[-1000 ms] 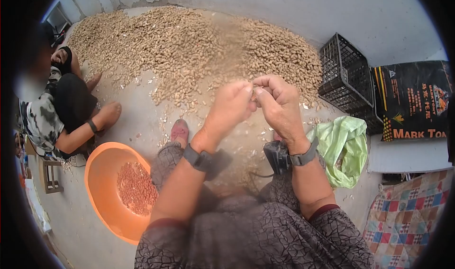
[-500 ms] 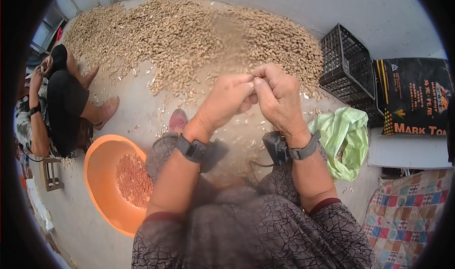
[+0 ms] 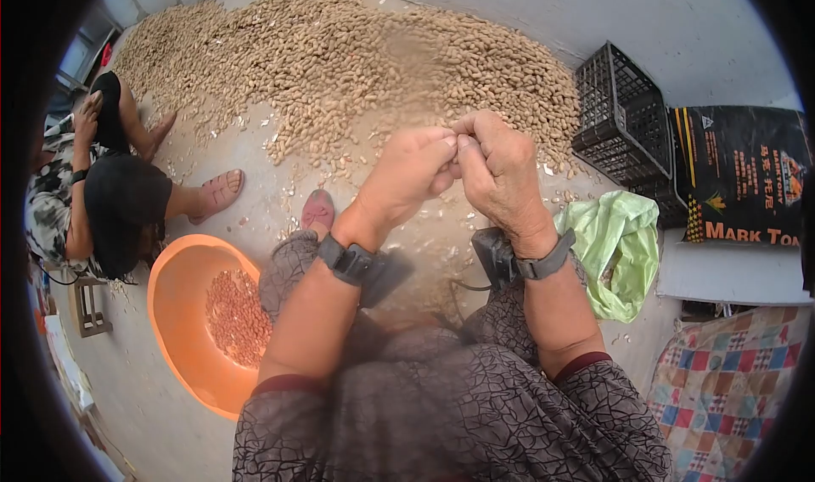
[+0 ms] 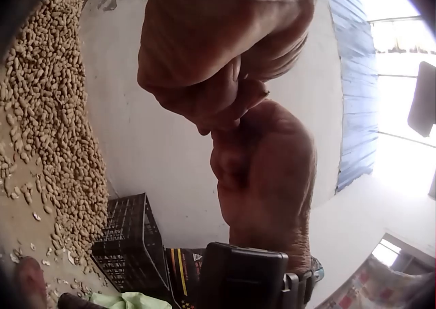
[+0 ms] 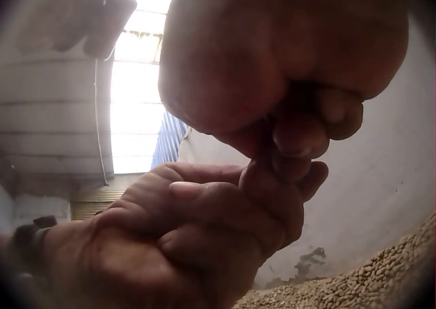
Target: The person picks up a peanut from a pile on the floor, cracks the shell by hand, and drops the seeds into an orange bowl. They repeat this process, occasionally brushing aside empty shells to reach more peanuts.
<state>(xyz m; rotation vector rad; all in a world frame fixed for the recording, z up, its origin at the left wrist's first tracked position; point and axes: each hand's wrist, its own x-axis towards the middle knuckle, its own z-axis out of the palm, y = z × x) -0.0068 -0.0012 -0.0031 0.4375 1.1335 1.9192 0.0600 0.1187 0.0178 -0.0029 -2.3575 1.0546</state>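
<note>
Grey floor (image 3: 259,183) is carrying a wide heap of unshelled peanuts (image 3: 340,66) along the pale wall (image 3: 671,23). Left hand (image 3: 403,172) and right hand (image 3: 503,172) are meeting in front of the body, fingers sitting curled, thumbs and tips pinching close — probably on one peanut, though the tips are hiding it. Shelling looks to be the step in hand; next move is likely calling for thumb pressure on the pod, then a drop into the orange basin (image 3: 174,312). Pods are looking tan, knobbly; kernels (image 3: 238,316) reddish, small; basin smooth, rounded — green bag (image 3: 637,236) thin, crumpled.
</note>
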